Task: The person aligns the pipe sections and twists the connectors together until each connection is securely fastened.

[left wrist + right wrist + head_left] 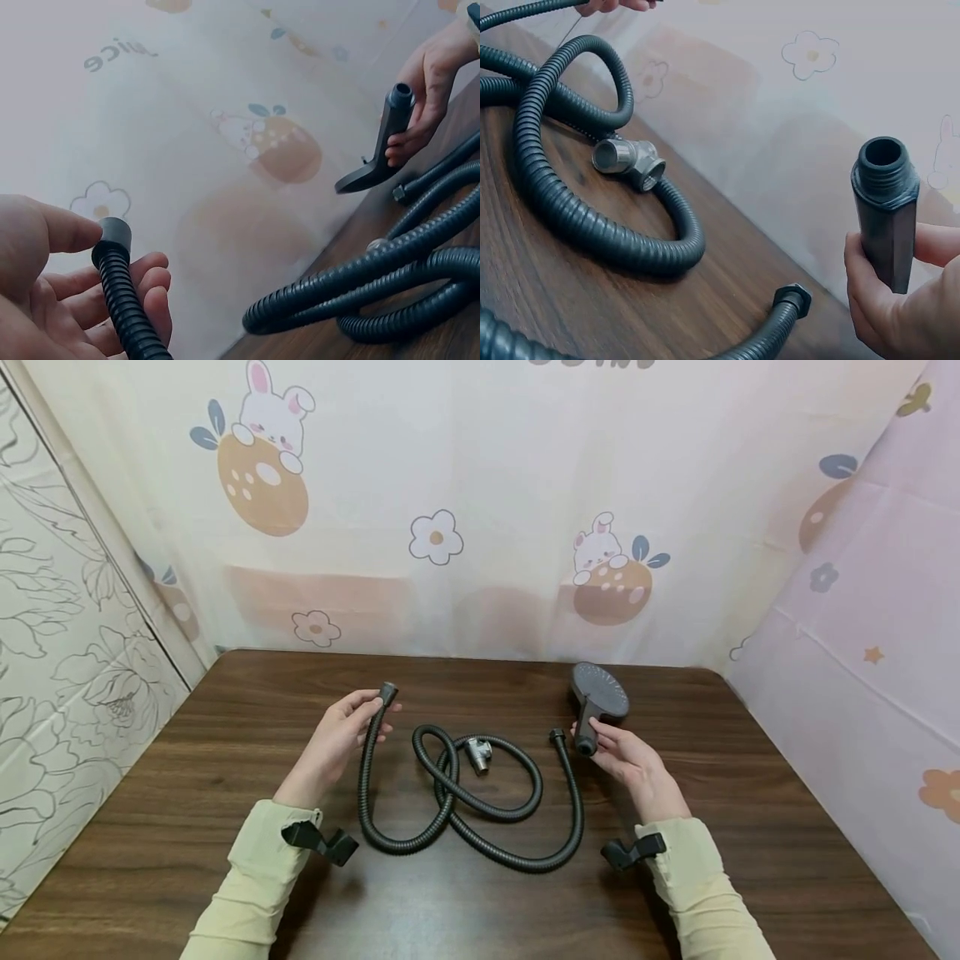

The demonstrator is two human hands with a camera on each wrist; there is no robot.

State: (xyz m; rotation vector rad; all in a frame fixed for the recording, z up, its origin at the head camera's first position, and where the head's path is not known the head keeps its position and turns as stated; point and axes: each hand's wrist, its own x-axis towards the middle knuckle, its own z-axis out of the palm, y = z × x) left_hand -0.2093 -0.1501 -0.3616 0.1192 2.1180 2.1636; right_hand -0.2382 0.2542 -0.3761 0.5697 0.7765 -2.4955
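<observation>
Between thumb and fingers, my left hand pinches one end of a black ribbed shower hose, just below its smooth end fitting. My right hand grips the handle of a dark grey shower head, its round spray face turned up in the head view. The handle's threaded end is bare and open in the right wrist view. The hose's other end, with a hex nut, lies on the table just left of the shower head. A silver metal tee fitting sits inside the hose's loops.
The dark wood table runs back to a patterned curtain, with another curtain at the right and a flower-print panel at the left. Hose coils cover the middle of the table. Black straps with small mounts circle both sleeved wrists.
</observation>
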